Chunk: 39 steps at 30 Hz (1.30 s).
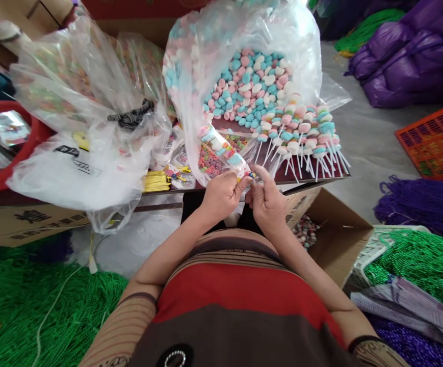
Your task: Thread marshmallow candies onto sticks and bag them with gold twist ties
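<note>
A candy skewer in a clear printed wrapper (pixel 224 149) points up and left from my hands at the table's front edge. My left hand (pixel 221 196) is closed around its lower end, thumb on top. Close beside it, my right hand (pixel 269 204) pinches the bottom end of the wrapper, the index finger bent over; the stick there is hidden by fingers. Just beyond lies an open plastic bag of pink, white and blue candies (pixel 252 84). A pile of candy skewers on white sticks (pixel 301 132) rests to the right, and yellow ties (pixel 157 181) lie to the left.
Ring-shaped candies (pixel 211 160) lie behind my left hand. A crumpled white bag (pixel 72 168) and a red basin (pixel 33 127) occupy the left side. Below right stands an open cardboard box (pixel 336 234). Green strands (pixel 53 300) and an orange crate (pixel 435 140) are on the floor.
</note>
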### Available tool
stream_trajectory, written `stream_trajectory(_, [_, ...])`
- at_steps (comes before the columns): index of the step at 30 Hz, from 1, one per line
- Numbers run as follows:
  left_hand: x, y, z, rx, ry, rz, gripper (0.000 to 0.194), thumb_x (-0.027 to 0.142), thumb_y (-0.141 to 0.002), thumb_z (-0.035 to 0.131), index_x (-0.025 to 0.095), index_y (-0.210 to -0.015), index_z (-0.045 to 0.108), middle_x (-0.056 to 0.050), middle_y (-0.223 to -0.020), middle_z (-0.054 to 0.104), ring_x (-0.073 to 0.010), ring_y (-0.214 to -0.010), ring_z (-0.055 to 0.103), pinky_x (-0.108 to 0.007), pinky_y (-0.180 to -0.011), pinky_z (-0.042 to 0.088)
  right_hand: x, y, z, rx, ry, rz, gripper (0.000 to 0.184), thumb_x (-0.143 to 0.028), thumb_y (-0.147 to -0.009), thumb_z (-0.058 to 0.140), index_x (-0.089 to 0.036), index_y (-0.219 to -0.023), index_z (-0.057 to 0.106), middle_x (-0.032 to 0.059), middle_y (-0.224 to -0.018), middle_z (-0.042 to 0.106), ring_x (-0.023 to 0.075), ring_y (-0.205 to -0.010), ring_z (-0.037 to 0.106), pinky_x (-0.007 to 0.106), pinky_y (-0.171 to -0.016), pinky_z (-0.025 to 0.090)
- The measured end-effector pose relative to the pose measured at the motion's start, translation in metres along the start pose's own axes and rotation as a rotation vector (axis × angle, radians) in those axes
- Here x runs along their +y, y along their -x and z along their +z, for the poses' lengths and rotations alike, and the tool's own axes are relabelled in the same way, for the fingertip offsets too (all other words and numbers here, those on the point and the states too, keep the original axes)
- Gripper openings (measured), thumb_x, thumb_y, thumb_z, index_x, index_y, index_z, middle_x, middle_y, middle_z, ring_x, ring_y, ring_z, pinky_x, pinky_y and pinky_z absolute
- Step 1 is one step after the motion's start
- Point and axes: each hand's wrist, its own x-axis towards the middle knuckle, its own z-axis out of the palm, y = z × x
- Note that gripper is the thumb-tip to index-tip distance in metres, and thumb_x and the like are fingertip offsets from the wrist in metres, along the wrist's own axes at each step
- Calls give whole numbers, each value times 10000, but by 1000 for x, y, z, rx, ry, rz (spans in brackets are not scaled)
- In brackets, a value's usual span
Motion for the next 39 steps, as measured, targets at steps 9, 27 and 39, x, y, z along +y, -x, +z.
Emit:
stream_trajectory(9, [-4,1,-3,-133,396,-235,584,786,-797,731,213,-703,666,7,-651,627,-147,-650,555,-298,-696,448,10,-2,-1,-105,-117,10,486,-556,-1066,505,-273,-1409,701,-43,-610,606,122,-476,507,274,-531,516])
stream_trajectory(27, [16,-4,6,-207,918,-499,554,649,-784,834,196,-1090,740,62,-557,497,-182,-637,685,-225,-439,421,1,10,17,-122,-157,52,441,-630,-1058,486,-256,-893,651,-26,-586,610,128,-456,532,292,-537,486])
stream_trajectory(39, [29,16,-3,-736,1167,-540,558,697,-749,835,215,-650,572,62,-458,388,-159,-461,561,-365,-610,556,-11,-51,-27,-354,-441,54,734,-913,-732,673,-271,-1080,750,83,-992,792,268,-960,767,418,-759,639])
